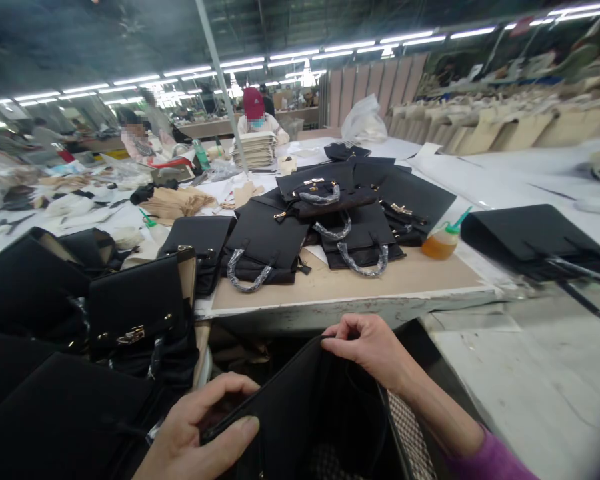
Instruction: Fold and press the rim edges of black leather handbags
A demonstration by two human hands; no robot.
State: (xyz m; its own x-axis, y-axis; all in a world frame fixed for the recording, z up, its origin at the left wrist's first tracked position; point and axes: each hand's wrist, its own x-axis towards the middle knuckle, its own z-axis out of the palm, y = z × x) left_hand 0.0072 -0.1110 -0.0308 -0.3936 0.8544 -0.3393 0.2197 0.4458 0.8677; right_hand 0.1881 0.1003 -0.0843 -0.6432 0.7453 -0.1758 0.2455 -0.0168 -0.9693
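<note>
A black handbag (290, 407) is held in front of me with its mouth spread, so its dark inside shows. My left hand (205, 427) grips the near left part of the rim, thumb on the inner side and fingers behind the edge. At the far end of that rim, my right hand (365, 343) pinches the edge between thumb and fingers. The lower part of the bag runs out of view at the bottom. Checked cloth (410, 427) shows below my right forearm.
Black handbags with plastic-wrapped handles (265, 233) are piled on the table ahead. More black bags (135, 307) crowd the left. A bottle of amber liquid (440, 243) stands right of the pile, near another black bag (530, 233). A person in a red cap (255, 107) sits beyond.
</note>
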